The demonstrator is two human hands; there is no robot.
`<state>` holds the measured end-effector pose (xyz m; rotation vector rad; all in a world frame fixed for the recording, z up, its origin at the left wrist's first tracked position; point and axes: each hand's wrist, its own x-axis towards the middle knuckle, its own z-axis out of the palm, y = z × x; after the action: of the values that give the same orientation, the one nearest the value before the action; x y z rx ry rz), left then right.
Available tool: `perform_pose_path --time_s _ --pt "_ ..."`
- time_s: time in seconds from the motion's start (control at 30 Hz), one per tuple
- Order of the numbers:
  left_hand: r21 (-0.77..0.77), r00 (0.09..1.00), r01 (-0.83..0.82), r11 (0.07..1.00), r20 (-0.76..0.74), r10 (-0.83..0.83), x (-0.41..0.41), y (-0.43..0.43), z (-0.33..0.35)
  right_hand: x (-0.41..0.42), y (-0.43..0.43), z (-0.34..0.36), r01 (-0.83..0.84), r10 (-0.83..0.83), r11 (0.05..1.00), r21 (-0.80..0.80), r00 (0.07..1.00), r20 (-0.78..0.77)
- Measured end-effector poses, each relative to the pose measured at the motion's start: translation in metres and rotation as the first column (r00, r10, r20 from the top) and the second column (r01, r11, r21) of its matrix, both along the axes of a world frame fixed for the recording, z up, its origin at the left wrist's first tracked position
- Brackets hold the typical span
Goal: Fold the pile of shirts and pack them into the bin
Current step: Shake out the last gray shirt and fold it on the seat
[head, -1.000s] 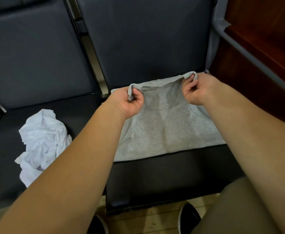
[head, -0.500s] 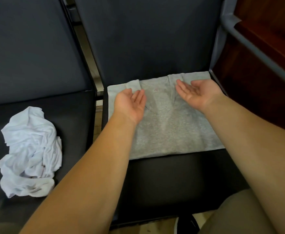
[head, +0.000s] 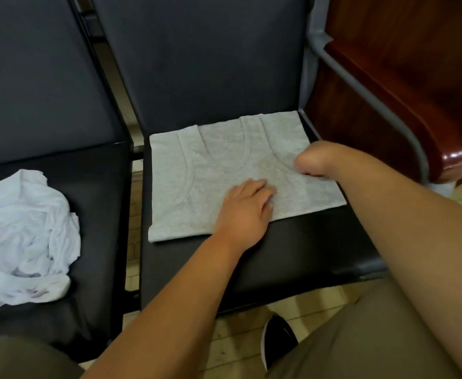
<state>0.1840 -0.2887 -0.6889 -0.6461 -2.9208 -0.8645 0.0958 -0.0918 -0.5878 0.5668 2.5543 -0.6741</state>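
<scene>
The left hand (head: 247,206) lies flat, palm down and fingers straight, pressing the lower middle of the grey shirt (head: 197,181). This shirt is a sleeveless knit of soft, flecked cloth. It is spread smooth on the black, leather-like seat (head: 279,255), its scooped neck and ribbed armhole bands just beyond the fingertips.

The right hand (head: 310,160) sits on the shirt's right part, up and to the right of the left hand and near it. It is seen from the wrist side and its fingers are tucked out of sight. Whether it pinches the cloth or only rests there clenched cannot be told.

Well to the left of both hands, a white shirt (head: 27,236) lies crumpled in a creased heap on the next seat (head: 101,187).

Right of the right hand stand a grey metal tube (head: 361,77) and a glossy wooden armrest (head: 416,119). Below the forearms a dark shoe (head: 277,335) is partly hidden.
</scene>
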Motion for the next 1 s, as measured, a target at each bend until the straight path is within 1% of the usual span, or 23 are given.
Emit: perform_pose_path --time_s 0.03,0.07,0.17,0.23,0.33,0.4,0.47,0.57,0.6,0.67,0.77,0.87,0.93,1.0 --pt "-0.046 1.000 -0.010 0.999 -0.003 0.009 0.004 0.000 -0.002 0.009 0.006 0.000 -0.086 0.082 0.993 0.083 0.995 0.047" --pt "-0.083 1.000 -0.021 0.996 -0.016 0.019 0.008 0.000 -0.002 0.015 0.012 -0.001 -0.143 0.133 0.984 0.109 0.987 0.094" --pt "-0.138 0.999 -0.032 0.990 -0.027 0.029 0.016 0.000 0.000 0.029 0.029 -0.003 -0.271 0.254 0.956 0.113 0.956 0.148" --pt "-0.146 0.999 -0.032 0.989 -0.003 0.032 0.023 0.001 0.004 0.038 0.035 0.000 -0.315 0.299 0.941 0.124 0.945 0.130" --pt "-0.150 0.998 -0.024 0.988 0.058 0.033 0.034 0.004 0.010 0.048 0.040 0.007 -0.311 0.302 0.936 0.165 0.950 0.081" --pt "-0.155 0.993 -0.005 0.988 0.113 0.023 0.040 0.005 0.015 0.055 0.039 0.009 -0.269 0.264 0.940 0.211 0.963 0.055" --pt "-0.119 0.985 0.009 0.993 0.172 0.012 0.043 0.002 0.021 0.057 0.036 0.009 -0.205 0.205 0.946 0.250 0.978 0.027" --pt "-0.006 0.973 -0.053 0.999 0.224 0.053 0.042 -0.013 0.034 0.056 0.029 0.011 -0.114 0.132 0.960 0.254 0.990 -0.056" --pt "0.002 0.971 -0.081 0.997 0.226 0.078 0.040 -0.022 0.040 0.054 0.024 0.012 -0.104 0.130 0.964 0.246 0.987 -0.091" --pt "-0.025 0.967 -0.159 0.987 0.196 0.161 0.034 -0.042 0.053 0.051 0.010 0.014 -0.157 0.192 0.964 0.215 0.970 -0.150" --pt "-0.152 0.920 -0.317 0.936 0.191 0.342 0.025 -0.079 0.076 0.051 -0.017 0.018 -0.293 0.317 0.942 0.164 0.937 -0.145" --pt "-0.363 0.823 -0.435 0.824 0.211 0.528 0.026 -0.118 0.097 0.052 -0.046 0.021 -0.399 0.409 0.912 0.093 0.903 -0.133" --pt "-0.484 0.743 -0.439 0.757 0.277 0.609 0.031 -0.138 0.109 0.055 -0.069 0.025 -0.446 0.448 0.894 0.042 0.884 -0.137" --pt "-0.559 0.650 -0.384 0.735 0.403 0.645 0.038 -0.154 0.115 0.058 -0.092 0.028 -0.487 0.482 0.874 -0.005 0.867 -0.126"
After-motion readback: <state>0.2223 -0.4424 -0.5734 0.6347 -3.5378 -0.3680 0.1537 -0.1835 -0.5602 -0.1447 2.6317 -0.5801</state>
